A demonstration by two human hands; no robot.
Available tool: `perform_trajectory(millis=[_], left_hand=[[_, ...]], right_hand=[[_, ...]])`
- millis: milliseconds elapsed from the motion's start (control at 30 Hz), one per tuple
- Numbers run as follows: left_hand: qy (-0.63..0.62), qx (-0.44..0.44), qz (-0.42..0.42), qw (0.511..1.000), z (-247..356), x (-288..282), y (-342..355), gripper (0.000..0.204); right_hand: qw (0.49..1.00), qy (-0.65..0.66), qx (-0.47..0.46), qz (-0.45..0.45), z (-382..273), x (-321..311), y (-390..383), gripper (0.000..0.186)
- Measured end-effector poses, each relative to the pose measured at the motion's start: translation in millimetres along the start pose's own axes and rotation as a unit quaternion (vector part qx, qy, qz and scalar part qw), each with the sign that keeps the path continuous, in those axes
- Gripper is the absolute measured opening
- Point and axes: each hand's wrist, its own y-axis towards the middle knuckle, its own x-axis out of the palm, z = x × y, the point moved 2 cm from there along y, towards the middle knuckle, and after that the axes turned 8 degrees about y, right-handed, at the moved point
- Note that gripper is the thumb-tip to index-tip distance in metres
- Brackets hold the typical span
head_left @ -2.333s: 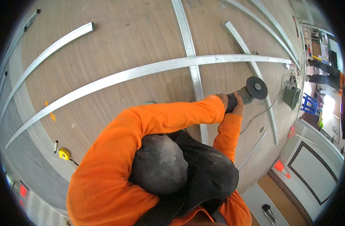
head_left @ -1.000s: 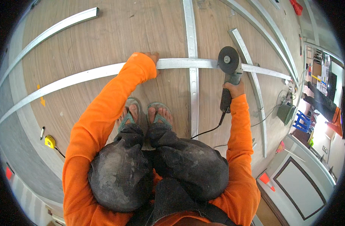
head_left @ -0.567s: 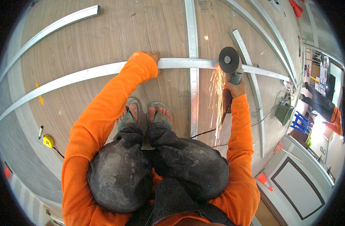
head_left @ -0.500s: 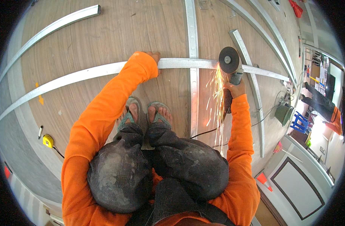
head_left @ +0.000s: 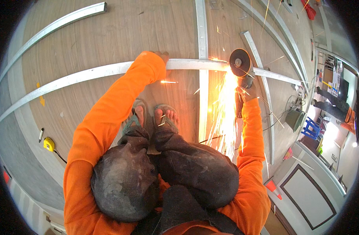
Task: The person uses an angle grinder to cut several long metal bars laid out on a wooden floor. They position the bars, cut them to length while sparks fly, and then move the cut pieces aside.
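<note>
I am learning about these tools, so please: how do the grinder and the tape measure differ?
The grinder is mostly dark, with a round disc; the tape measure is yellow and boxy. The right hand holds the grinder against the bar, amid sparks; the tape measure lies on the floor, untouched. The grinder looks larger than the tape measure.

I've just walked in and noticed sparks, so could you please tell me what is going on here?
A crouching person holds an angle grinder in the right hand, its disc at a long metal bar, with bright sparks streaming off. The left hand grips the same bar farther left. A second metal bar crosses it between the two hands. How deep the cut goes cannot be seen.
</note>
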Motion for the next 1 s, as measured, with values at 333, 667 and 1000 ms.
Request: perform_trajectory(millis=[333, 667, 1000], left_hand=[[0.013, 0.007, 0.001, 1.000, 0.1, -2.3, -1.8, 0.054], [0.010, 0.002, -0.002, 1.000, 2.6, -9.6, -8.1, 0.056], [0.012, -0.003, 0.005, 1.000, 1.5, -5.9, -3.2, 0.052]], right_hand=[[0.999, 0.036, -0.010, -0.007, 10.8, 0.7, 4.6, 0.058], [0.998, 0.062, -0.008, -0.012, 6.6, -0.3, -5.2, 0.059], [1.000, 0.023, 0.009, -0.014, 29.4, -3.9, 3.5, 0.052]])
